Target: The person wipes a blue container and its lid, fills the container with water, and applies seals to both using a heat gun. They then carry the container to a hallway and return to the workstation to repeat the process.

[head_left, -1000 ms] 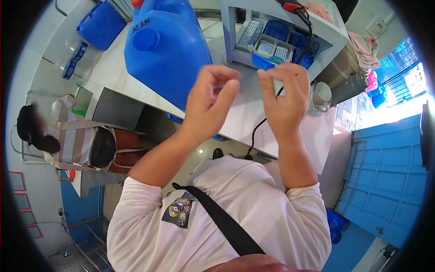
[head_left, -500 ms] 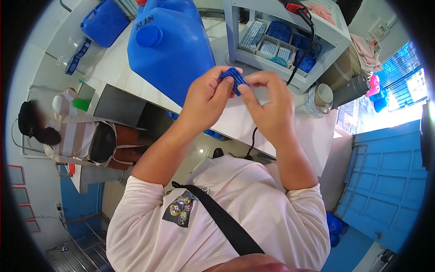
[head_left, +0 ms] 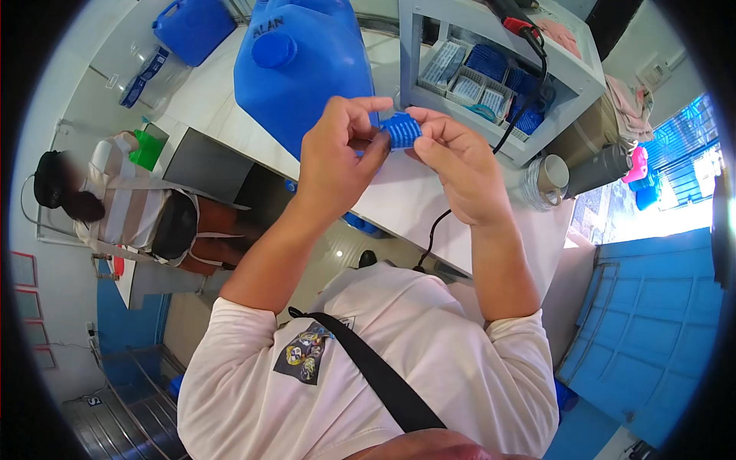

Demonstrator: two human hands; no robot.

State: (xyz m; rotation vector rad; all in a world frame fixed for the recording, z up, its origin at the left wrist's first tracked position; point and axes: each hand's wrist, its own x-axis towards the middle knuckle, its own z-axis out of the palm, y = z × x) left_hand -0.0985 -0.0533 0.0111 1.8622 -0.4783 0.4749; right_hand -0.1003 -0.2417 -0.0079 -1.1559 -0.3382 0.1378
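Note:
A small blue printed plastic seal [head_left: 402, 132], crossed by rows of white marks, is pinched between both my hands above the white counter. My left hand [head_left: 337, 153] grips its left end with thumb and fingers, the index finger stretched out above it. At its right edge, the thumb and fingertips of my right hand [head_left: 464, 165] hold on. Just behind my left hand stands a big blue water jug [head_left: 322, 84] with a blue screw cap [head_left: 274, 50] and "ALAN" written on it.
A grey shelf unit [head_left: 502, 142] holds baskets of blue and white seals [head_left: 487, 61]. On it lies a heat gun [head_left: 521, 27], its cord hanging down. Mugs [head_left: 552, 175] and a dark tumbler [head_left: 602, 172] stand right. A person [head_left: 146, 203] is at left.
The seal has turned from slanted to nearly level, showing more of its printed face. My left index finger has straightened. The view has shifted, so the jug and shelf sit further right.

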